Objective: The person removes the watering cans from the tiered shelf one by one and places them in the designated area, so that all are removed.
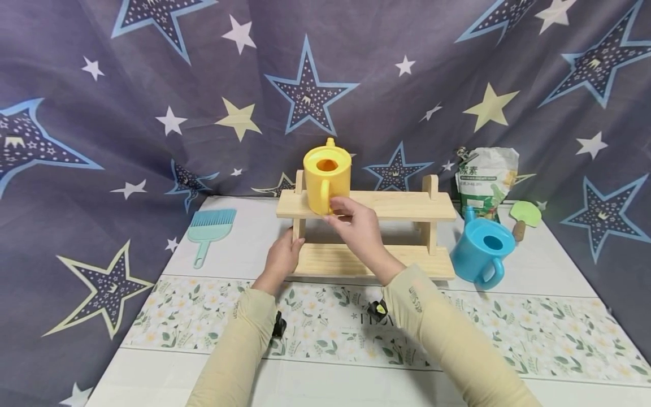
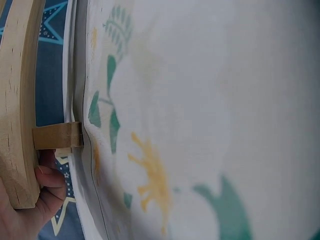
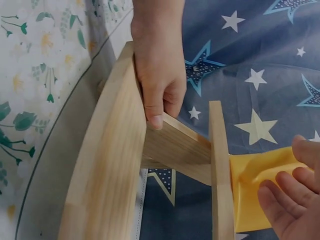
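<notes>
A yellow watering can (image 1: 342, 180) stands at the left of the upper board of a two-tier wooden shelf (image 1: 396, 204), spout to the back and handle (image 1: 324, 196) to the front. My right hand (image 1: 358, 229) is at the lower part of that handle. In the right wrist view its fingers (image 3: 285, 195) are loosely bent beside the yellow can wall, not wrapped round it. My left hand (image 1: 282, 257) grips the left end of the lower board, its fingers (image 2: 50, 180) curled round the wood in the left wrist view.
A blue watering can (image 1: 475, 249) stands close to the shelf's right end. Behind it are a clipped white and green bag (image 1: 488, 175) and a green trowel (image 1: 525, 213). A teal brush and dustpan set (image 1: 211, 225) lies at the left. Star-patterned cloth (image 1: 203, 141) hangs behind.
</notes>
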Motion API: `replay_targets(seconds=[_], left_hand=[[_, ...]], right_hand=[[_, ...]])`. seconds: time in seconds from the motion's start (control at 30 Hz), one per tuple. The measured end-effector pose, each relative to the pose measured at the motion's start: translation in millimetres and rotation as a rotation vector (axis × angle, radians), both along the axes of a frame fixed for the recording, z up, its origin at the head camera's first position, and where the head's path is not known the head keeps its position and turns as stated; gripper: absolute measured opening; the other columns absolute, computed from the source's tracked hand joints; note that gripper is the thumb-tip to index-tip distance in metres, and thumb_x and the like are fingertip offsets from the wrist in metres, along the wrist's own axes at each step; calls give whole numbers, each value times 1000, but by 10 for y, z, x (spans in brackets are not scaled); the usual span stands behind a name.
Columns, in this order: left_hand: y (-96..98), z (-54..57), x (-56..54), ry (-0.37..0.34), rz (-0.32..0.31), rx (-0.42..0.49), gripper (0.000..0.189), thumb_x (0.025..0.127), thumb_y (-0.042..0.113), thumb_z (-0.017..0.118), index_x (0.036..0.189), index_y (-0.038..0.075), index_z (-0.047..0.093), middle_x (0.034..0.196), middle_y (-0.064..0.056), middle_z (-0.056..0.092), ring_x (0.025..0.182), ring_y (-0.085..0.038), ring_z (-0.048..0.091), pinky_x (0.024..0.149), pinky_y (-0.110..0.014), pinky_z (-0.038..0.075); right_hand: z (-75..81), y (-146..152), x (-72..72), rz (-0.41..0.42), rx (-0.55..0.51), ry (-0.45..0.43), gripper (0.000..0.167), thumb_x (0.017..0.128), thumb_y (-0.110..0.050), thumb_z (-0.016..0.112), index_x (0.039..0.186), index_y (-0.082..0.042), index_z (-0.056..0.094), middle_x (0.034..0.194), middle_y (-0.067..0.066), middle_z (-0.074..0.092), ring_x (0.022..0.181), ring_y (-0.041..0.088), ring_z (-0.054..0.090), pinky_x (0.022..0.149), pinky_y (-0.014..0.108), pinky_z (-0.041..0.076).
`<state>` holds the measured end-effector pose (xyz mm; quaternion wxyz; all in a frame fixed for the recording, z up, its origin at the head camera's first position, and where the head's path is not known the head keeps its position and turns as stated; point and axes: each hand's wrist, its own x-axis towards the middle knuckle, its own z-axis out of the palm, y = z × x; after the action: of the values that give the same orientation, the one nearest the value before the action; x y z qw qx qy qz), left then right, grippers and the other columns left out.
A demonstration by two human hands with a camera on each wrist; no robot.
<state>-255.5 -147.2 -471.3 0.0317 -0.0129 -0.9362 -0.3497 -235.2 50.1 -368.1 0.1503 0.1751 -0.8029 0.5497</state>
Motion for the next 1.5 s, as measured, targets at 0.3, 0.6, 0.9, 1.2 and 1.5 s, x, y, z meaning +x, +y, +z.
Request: replay_targets(seconds=[0.3,0.6,0.9,1.2,1.5], left_hand=[[6,0,-16,15,0,2,40,104,26,49,137,4,47,125,-20,61,115,-37,58,97,-51,45],[25,5,-13,6,13,2,39,104,26,48,137,4,48,121,-18,62,111,-35,60,95,-50,46],[34,-2,1,14,6,-4,40,104,26,48,137,3,48,122,-19,62,111,-36,60,95,-51,46],[28,-26,-6,24,6,-17,40,104,26,48,136,3,48,121,-19,62,110,-36,60,94,-50,47],[12,-19,-8,25,7,-18,40,104,26,48,136,3,48,124,-20,61,113,-37,59,96,-50,45]], right_hand=[[3,-68,-9,-53,56,46,27,85,-10,77,111,-2,70,106,12,71,92,23,69,82,35,56],[8,-82,-22,-76,51,25,28,84,-11,78,110,-2,71,103,13,72,89,25,69,80,37,57],[-18,-106,-34,-104,123,81,20,86,-12,76,104,-6,73,98,9,73,87,21,69,77,31,57],[-25,-62,3,-124,138,104,19,89,-9,71,107,-4,70,97,9,74,88,20,70,78,33,57],[-35,49,41,-114,116,83,20,93,-9,67,112,-4,68,101,10,72,90,20,71,78,29,57]])
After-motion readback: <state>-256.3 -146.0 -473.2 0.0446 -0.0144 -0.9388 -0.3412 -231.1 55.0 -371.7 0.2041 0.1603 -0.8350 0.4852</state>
